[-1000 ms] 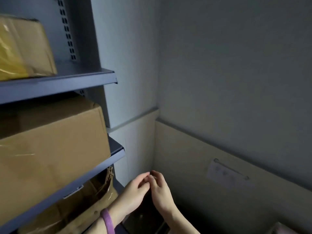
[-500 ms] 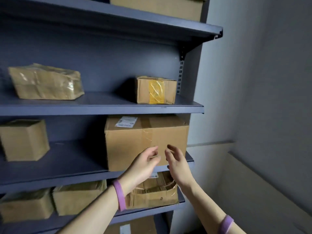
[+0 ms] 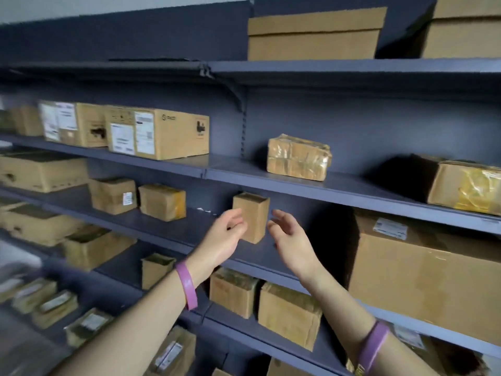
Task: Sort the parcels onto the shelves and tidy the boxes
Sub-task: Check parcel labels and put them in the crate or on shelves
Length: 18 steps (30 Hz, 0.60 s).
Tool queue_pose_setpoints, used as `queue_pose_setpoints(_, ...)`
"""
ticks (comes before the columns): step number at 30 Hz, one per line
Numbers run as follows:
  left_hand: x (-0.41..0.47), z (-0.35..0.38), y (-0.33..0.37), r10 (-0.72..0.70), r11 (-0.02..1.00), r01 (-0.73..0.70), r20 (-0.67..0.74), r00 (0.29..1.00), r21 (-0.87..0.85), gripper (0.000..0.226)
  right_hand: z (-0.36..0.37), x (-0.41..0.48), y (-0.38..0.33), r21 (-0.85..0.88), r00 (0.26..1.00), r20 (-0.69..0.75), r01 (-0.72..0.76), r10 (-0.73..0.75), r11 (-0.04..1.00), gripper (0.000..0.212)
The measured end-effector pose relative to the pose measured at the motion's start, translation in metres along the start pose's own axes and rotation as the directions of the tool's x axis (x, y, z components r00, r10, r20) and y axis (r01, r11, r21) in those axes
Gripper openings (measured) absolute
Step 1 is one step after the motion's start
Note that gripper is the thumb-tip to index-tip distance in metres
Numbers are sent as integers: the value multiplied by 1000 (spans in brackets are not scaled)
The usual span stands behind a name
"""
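Note:
A small plain brown box (image 3: 253, 217) stands upright on the middle grey shelf (image 3: 168, 229). My left hand (image 3: 223, 238) is raised in front of the box's left edge with loosely curled fingers and holds nothing. Just right of the box is my right hand (image 3: 290, 240), with relaxed, spread fingers and a small gap to the cardboard. Whether the left fingers touch the box I cannot tell. Both wrists wear purple bands.
A large carton (image 3: 423, 275) fills the same shelf to the right. Two small boxes (image 3: 113, 195) (image 3: 162, 202) sit to the left. Above are a taped parcel (image 3: 298, 157), a yellow-taped parcel (image 3: 466, 185) and labelled cartons (image 3: 162, 134). More boxes (image 3: 290, 313) stand on the lower shelves.
The view has swung left from the wall corner along the shelving. Both hands stayed close together and empty, and now sit either side of the small brown box.

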<state>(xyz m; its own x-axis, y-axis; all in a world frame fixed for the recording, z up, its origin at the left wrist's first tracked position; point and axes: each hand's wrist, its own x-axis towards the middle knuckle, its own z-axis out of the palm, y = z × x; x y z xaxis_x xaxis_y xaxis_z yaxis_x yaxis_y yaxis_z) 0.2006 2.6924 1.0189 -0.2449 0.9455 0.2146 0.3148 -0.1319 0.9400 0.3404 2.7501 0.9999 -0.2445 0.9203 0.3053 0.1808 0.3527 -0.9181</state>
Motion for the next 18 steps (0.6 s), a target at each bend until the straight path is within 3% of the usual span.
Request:
queue_pose_setpoints(8,27,-242,-56,-55,997,68,-335,941,27,42,228,55,-64,39,945,311,93,-101,995,53)
queue_pose_setpoints(18,38,-475,-120,-75,989,131,-516,853,74,44,463,108,-132,93,853,478,188,-210,978,57)
